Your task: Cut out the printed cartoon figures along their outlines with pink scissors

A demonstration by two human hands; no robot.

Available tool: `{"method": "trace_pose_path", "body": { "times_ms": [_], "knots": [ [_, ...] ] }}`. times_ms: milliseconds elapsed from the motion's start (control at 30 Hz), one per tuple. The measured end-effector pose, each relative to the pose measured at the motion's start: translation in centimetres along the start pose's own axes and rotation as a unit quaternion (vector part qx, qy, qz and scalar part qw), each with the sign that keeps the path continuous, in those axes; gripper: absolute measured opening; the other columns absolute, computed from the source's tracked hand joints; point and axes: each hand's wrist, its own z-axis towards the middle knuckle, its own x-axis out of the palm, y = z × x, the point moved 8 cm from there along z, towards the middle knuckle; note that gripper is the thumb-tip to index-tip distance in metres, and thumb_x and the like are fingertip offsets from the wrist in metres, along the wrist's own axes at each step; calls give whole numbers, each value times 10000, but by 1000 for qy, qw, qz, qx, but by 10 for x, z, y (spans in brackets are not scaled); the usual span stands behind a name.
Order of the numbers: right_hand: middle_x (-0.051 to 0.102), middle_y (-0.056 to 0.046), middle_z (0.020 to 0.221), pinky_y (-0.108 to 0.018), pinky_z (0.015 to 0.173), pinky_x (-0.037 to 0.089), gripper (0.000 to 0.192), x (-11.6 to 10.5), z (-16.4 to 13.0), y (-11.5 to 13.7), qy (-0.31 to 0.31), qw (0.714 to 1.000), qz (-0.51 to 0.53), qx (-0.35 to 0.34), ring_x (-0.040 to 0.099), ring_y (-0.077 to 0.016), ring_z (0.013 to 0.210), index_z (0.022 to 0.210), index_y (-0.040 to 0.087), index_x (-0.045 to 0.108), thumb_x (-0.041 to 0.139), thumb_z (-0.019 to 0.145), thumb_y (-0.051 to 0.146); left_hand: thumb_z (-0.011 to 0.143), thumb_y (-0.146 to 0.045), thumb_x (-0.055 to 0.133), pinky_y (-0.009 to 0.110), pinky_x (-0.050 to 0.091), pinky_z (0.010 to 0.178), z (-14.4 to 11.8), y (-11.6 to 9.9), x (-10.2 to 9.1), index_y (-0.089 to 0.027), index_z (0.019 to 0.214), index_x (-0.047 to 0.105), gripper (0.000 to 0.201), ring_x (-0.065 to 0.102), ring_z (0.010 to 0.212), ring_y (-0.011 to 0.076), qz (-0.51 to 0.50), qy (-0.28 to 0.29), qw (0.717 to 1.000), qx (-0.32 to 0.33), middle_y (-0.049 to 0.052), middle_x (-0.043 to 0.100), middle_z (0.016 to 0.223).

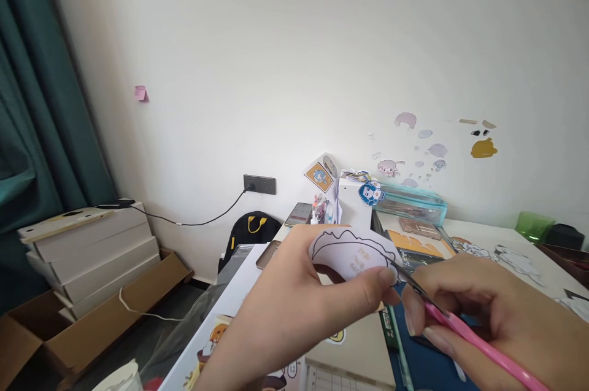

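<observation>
My left hand (pixel 317 299) pinches a curled piece of white paper (pixel 352 250) between thumb and fingers. The paper carries a wavy black outline and some faint brownish lettering. Held like a pen in my right hand (pixel 488 311) is a slim craft knife with a pink handle (pixel 483 345). Its dark, narrow blade (pixel 411 283) points up and left, with the tip at the right edge of the paper, close to my left thumb. Fingers of the left hand behind the paper are mostly hidden.
Beneath my hands, the white desk holds a blue mat (pixel 421 357), a beige notebook (pixel 352 357) and printed cutouts (pixel 519 262). A clear teal case (pixel 414 204) and a phone (pixel 299 214) stand farther back. Left, white boxes (pixel 105 256) sit in a cardboard box (pixel 124 311).
</observation>
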Motion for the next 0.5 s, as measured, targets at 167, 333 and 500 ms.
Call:
{"method": "trace_pose_path", "body": {
  "times_ms": [167, 333, 500],
  "knots": [
    [368, 68, 562, -250, 457, 291, 123, 6, 8, 1, -16, 998, 53, -16, 349, -140, 528, 671, 259, 533, 541, 755, 169, 789, -294, 711, 178, 436, 554, 7, -2, -3, -169, 709, 691, 150, 570, 625, 100, -61, -63, 994, 67, -2, 692, 699],
    [388, 57, 617, -253, 485, 310, 99, 9, 11, 12, -90, 992, 89, -27, 371, -140, 560, 703, 252, 542, 538, 736, 159, 886, -229, 617, 147, 420, 568, 3, -12, 0, -190, 735, 652, 160, 535, 606, 59, -78, -124, 979, 143, -46, 640, 682],
    [416, 45, 617, -249, 469, 306, 113, 10, 10, 16, -116, 991, 53, -47, 382, -146, 568, 690, 252, 560, 514, 725, 155, 928, -213, 549, 133, 427, 591, 0, -15, 2, -186, 685, 606, 251, 539, 628, 55, -80, -137, 976, 151, -53, 603, 670]
  ]
}}
